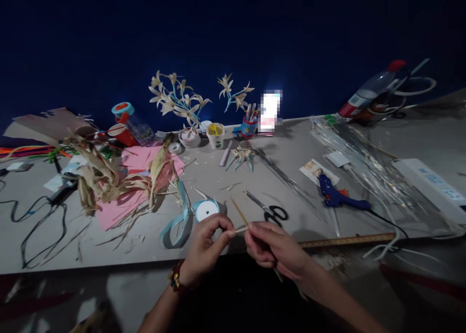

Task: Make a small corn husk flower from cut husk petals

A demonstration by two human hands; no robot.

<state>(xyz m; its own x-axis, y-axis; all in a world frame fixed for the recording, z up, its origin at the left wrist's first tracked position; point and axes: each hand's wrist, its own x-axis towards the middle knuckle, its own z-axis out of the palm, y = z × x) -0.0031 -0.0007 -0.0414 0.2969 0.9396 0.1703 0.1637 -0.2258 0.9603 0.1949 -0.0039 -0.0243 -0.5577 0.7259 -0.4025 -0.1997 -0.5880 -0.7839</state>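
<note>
My left hand (209,243) is closed in a pinch on one end of a short pale strip (241,230), perhaps husk. My right hand (273,245) grips a thin tan stick (239,210), which slants up and to the left from its fingers. The strip's other end meets the right fingertips; whether they pinch it too is hard to tell. Both hands are over the table's front edge. Just beyond the left one lies a roll of light blue ribbon (207,210), its loose end curling leftward. Black-handled scissors (275,213) rest beyond the right hand.
Dried corn husks (105,173) lie on pink paper (118,211) at left. Husk flowers (174,97) stand at the back near a paper cup (216,138). A blue glue gun (338,197), thin wires (287,177), a power strip (433,187) and a tilted bottle (371,92) occupy the right.
</note>
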